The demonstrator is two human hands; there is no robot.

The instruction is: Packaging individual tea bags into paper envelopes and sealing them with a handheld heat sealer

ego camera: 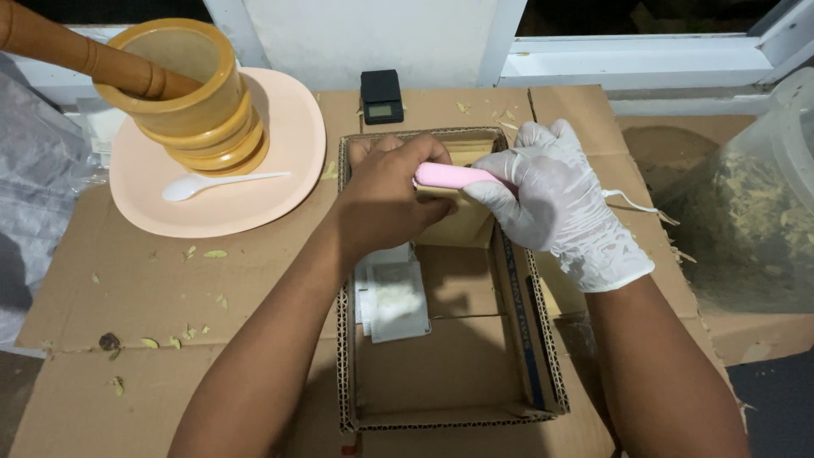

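pink tool (449, 176) sits over a cardboard tray (543, 339), gripped by the gloved right hand (555, 203) and bare left hand (390, 195). small sachets (392, 298) lie inside the tray. left, a wooden mortar (191, 93) and white spoon (212, 182) rest on a peach plate (288, 144).

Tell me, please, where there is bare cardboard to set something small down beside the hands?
The widest free patch is the cardboard sheet left of the shallow box, below the pink plate, with only leaf scraps. The box floor near its front edge is bare too. It is crowded at the box's far end, where the left hand and gloved right hand hold a pink tool.
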